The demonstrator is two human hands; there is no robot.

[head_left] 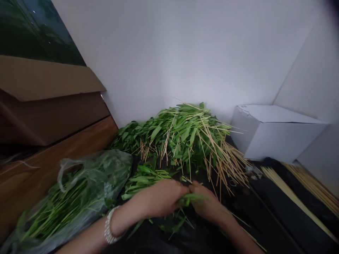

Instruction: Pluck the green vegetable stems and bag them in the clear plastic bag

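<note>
My left hand [159, 197], with a pearl bracelet [109, 225] on its wrist, is closed around a small bunch of green leafy stems [189, 199]. My right hand [209, 204] meets it and pinches the same bunch from the other side. Both rest low over a black sheet [267, 218]. Just beyond them lies a big heap of greens threaded on bamboo skewers [185, 137]. Loose greens [144, 176] lie beside my left hand.
A clear plastic bag of green stems [76, 194] lies at the left on a wooden ledge [66, 151]. A brown cardboard box [47, 98] stands behind it. A white box [272, 132] sits at the right. Bare bamboo skewers [296, 197] lie on the black sheet.
</note>
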